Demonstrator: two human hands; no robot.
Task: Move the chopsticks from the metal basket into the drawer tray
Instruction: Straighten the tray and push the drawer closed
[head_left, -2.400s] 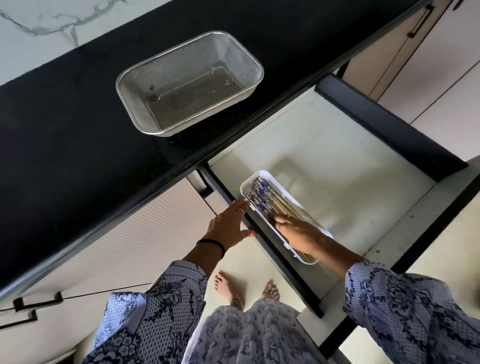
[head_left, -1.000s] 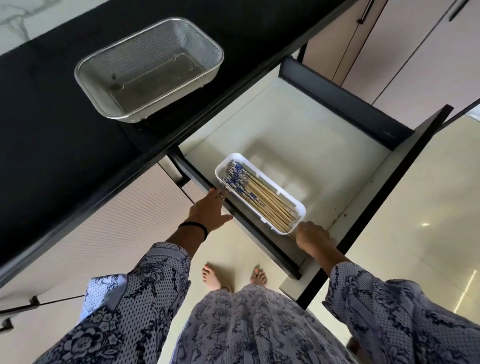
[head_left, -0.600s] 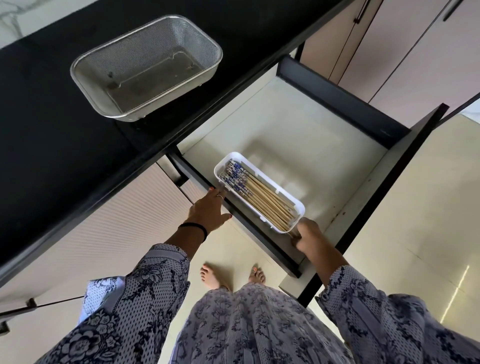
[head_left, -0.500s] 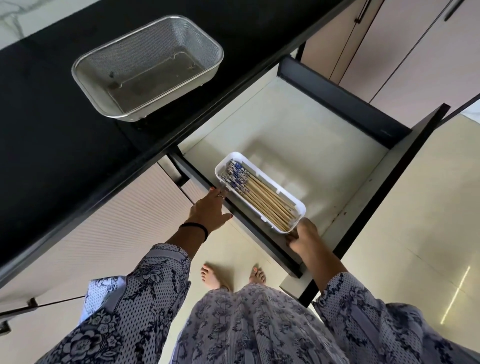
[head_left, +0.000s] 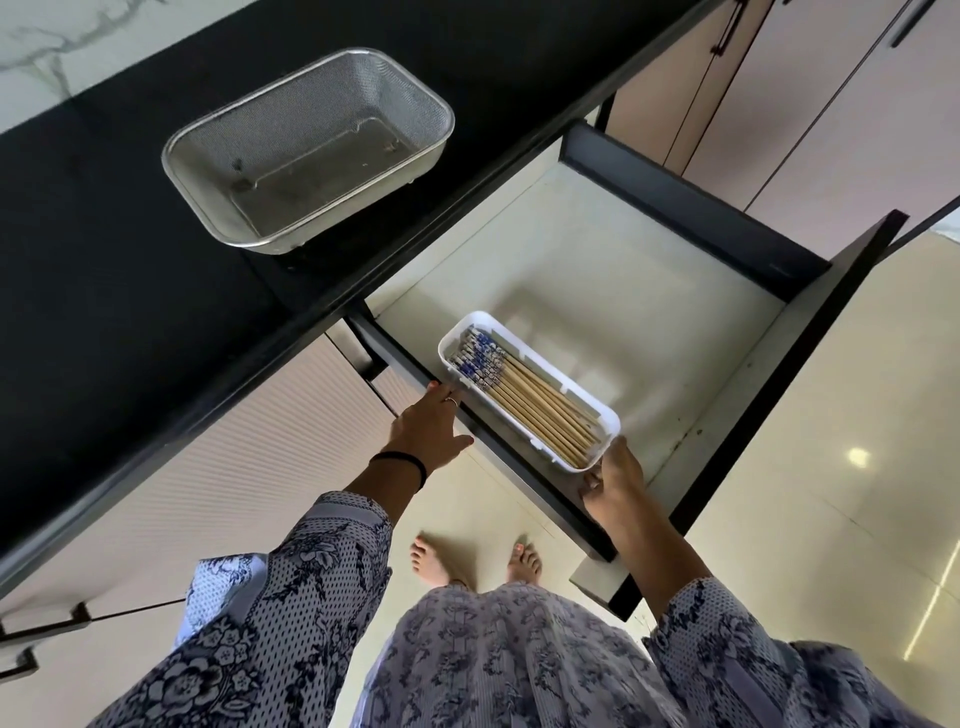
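Note:
The metal mesh basket (head_left: 306, 156) stands on the black counter with nothing in it. A bundle of wooden chopsticks with blue-patterned tops (head_left: 524, 400) lies in the white tray (head_left: 566, 384). The tray sits inside the open drawer (head_left: 623, 270), along its left wall. My left hand (head_left: 426, 431) rests flat on the top of that wall, by the tray's far corner, fingers spread and holding nothing. My right hand (head_left: 613, 483) grips the near end of the tray, with the thumb on its rim.
The black counter (head_left: 104, 270) overhangs the drawer's back. The drawer has dark side walls and a pale floor. Closed cabinet doors (head_left: 810, 104) stand at the right. My bare feet are on the glossy floor tiles (head_left: 831, 493) below the drawer.
My right hand has left the chopsticks, drawn back along the tray and closed on its near end. My left hand stays on the drawer wall.

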